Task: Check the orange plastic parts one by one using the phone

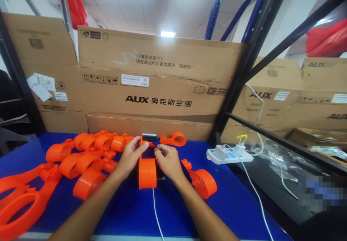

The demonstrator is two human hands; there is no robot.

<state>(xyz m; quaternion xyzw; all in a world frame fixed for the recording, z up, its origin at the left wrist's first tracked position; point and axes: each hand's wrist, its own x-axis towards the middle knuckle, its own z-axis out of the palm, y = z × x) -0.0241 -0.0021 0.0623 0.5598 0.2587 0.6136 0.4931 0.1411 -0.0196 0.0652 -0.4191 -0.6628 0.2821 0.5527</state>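
An orange plastic tape dispenser (148,172) with a wide round hub is between my hands, over the blue table. A black piece with a pale toothed edge (150,137) is at its far end. My left hand (132,156) grips the dispenser's left side, thumb across the top near the black piece. On the other side my right hand (168,160) has thumb and forefinger pinched at a small blue part (156,143) by the frame; the fingertips partly hide it. Close by on the right lie a loose orange dispenser (204,184) and, farther back, another orange dispenser (177,138).
Several more orange dispensers (88,161) cover the left of the blue table (121,215). A white power strip (229,155) with plugs and cables sits at the right. A white cable (155,206) runs toward me. A cardboard sheet (159,85) and black rack post (235,100) stand behind.
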